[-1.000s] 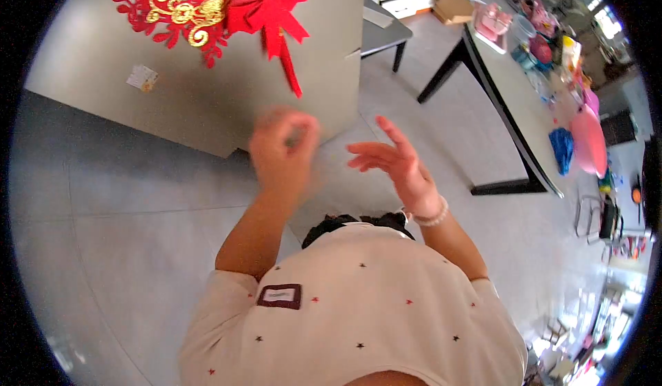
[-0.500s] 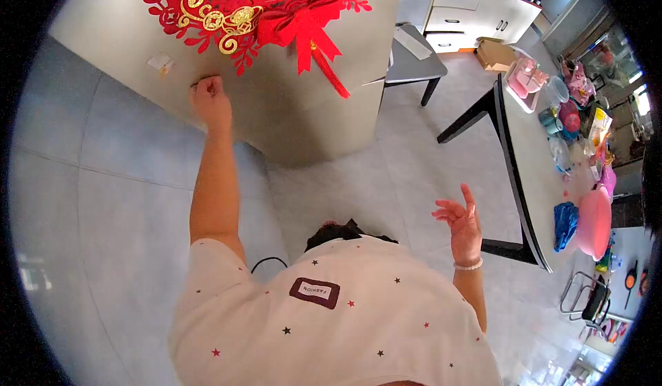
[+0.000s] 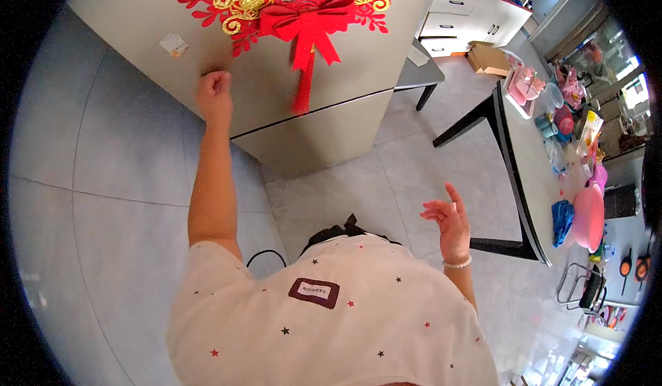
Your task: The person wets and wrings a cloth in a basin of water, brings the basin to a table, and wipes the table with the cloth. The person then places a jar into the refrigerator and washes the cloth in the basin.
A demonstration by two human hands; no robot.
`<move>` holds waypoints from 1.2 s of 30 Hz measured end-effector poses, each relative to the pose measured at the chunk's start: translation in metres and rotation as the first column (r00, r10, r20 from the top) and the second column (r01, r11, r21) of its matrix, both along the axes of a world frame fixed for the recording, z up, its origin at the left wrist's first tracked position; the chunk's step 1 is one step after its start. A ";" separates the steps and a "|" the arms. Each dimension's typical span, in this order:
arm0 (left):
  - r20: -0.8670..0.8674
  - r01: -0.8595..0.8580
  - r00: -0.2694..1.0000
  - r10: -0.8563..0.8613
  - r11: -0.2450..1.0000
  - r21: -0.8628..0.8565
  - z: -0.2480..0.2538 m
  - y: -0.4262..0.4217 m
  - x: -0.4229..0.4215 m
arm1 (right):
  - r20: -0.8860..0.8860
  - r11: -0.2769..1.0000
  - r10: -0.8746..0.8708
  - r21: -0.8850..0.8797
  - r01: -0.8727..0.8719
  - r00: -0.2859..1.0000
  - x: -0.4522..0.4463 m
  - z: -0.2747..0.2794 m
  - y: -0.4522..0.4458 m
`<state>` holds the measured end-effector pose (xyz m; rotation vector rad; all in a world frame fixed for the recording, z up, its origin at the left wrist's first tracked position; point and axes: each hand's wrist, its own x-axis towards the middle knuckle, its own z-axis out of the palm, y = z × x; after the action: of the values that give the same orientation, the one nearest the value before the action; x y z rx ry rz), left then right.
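Note:
My left hand point(image 3: 215, 96) is closed at the left edge of a beige refrigerator-like door point(image 3: 165, 14), its fingers curled against that edge; their tips are hidden. A dark shadow falls on the door just above the knuckles. To the right of this hand, a red and gold paper-cut decoration point(image 3: 286, 3) with a red bow point(image 3: 307, 27) hangs on the door. A small pale sticker point(image 3: 174, 45) is also on it. Below the door is a lower panel point(image 3: 310, 138), divided off by a dark seam. My right hand point(image 3: 452, 231) hangs in mid-air, fingers apart, holding nothing.
At right, a black-edged table point(image 3: 531, 172) bears a pink basin point(image 3: 588, 217), a blue plastic bag point(image 3: 562, 220) and several other items. A grey chair point(image 3: 420, 76) stands behind the appliance, near white drawers point(image 3: 452, 3) and a cardboard box point(image 3: 488, 58). Grey tiles point(image 3: 131, 248) cover the floor.
The door and its decoration have shifted right in view, and the dark seam now shows along its full length. My left hand remains at the door's edge. My right hand has shifted slightly left.

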<state>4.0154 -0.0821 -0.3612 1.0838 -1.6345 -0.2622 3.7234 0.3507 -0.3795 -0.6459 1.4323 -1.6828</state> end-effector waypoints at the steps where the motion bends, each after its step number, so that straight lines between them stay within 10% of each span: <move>1: -0.078 0.024 0.997 -0.020 0.998 0.056 0.004 0.013 -0.001 | 0.008 1.000 -0.016 0.008 0.016 1.000 0.003 0.000 0.000; 8: -0.095 0.412 0.899 -0.429 0.749 0.519 -0.061 0.112 -0.053 | 0.105 0.983 -0.021 0.185 0.001 0.994 0.036 -0.031 -0.004; 11: -0.264 0.596 0.706 -0.657 0.350 0.722 -0.088 0.164 -0.077 | 0.086 0.979 -0.049 0.202 0.031 0.995 0.068 -0.039 -0.017; 14: -0.849 0.828 0.320 -0.420 -0.312 0.466 -0.092 0.222 -0.118 | -0.002 0.977 -0.145 0.156 0.143 0.989 0.074 -0.029 -0.013; 18: -0.944 0.695 0.213 -0.254 -0.640 0.328 -0.059 0.293 -0.172 | 0.183 0.985 -0.144 0.124 0.123 0.972 0.059 -0.022 0.024; 22: -0.919 0.541 0.265 -0.292 -0.744 0.392 -0.048 0.349 -0.233 | 0.321 0.965 -0.258 0.040 0.260 0.911 0.024 -0.026 0.081; 29: -0.743 0.425 0.226 -0.630 -0.623 0.657 -0.046 0.492 -0.368 | 0.045 0.767 -0.632 0.179 0.616 0.774 -0.076 -0.020 0.234; 36: -0.381 0.539 -0.214 -0.899 -0.434 0.722 -0.031 0.621 -0.472 | -0.163 0.579 -0.769 0.232 0.782 0.618 -0.158 -0.010 0.357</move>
<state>3.5433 0.5388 -0.3921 -0.1731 -2.6357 -2.2283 3.5651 0.7079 -0.3891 0.1872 2.1357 -2.0306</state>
